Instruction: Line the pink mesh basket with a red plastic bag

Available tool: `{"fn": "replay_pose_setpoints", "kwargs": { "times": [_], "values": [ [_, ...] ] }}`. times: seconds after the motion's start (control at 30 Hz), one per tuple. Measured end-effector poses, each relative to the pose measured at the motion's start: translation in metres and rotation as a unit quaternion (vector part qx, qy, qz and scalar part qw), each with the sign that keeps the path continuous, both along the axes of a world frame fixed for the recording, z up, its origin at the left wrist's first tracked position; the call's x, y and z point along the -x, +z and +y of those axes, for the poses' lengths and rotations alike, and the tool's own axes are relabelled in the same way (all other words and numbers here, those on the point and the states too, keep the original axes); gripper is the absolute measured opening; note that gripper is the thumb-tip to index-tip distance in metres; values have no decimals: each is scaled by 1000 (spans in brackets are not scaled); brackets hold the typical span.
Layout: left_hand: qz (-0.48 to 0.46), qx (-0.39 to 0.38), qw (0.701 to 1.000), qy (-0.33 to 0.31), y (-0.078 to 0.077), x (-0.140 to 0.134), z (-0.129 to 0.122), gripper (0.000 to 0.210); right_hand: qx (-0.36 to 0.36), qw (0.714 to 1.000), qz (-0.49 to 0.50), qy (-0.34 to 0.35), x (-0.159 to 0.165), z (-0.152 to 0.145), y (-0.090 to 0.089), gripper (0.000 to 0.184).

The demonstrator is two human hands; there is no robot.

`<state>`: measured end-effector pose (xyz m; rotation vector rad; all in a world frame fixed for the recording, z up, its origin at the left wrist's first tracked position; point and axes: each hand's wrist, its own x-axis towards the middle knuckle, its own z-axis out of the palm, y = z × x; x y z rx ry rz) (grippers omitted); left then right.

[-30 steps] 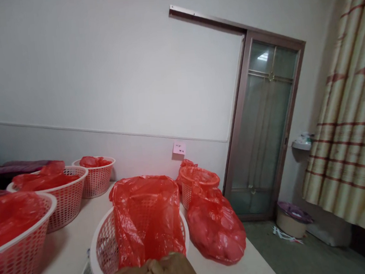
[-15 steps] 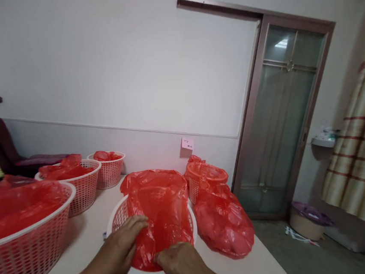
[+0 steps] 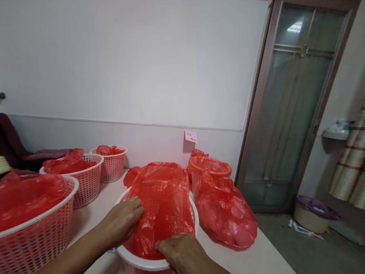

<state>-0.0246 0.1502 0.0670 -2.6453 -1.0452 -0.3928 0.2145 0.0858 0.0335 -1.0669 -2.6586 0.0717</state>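
Bag (image 3: 229, 220) right, lined baskets (image 3: 34, 241) left | right hand (image 3: 183, 257) pinching red liner (image 3: 167, 194) | left hand (image 3: 124, 219): grip unclear

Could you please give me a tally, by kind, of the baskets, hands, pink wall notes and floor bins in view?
Baskets: 5
Hands: 2
Pink wall notes: 1
Floor bins: 1
Total: 9
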Motion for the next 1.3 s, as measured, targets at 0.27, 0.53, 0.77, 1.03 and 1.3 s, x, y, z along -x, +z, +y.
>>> {"fn": "replay_pose_setpoints", "kwargs": {
  "times": [0.27,0.53,0.77,1.03,1.3],
  "values": [
    [-57,-43,995,-64,-9,38,-12,20,-16,1000,-9,10,-1,3,-1,62],
    [-124,-60,989,-55,-35,67,-31,16,-10,1000,-7,12,-1,3,-1,66],
    [-136,-60,989,-23,-60,80,-29,51,-9,1000,-17,-3,1,3,1,23],
    [-156,-78,985,-7,-75,81,-30,41,-37,999,-12,2,-12,4,-1,21],
    [-143,-113,983,2,-76,89,-33,44,-102,993,48,-37,-45,1,-7,24]
  ]
}}
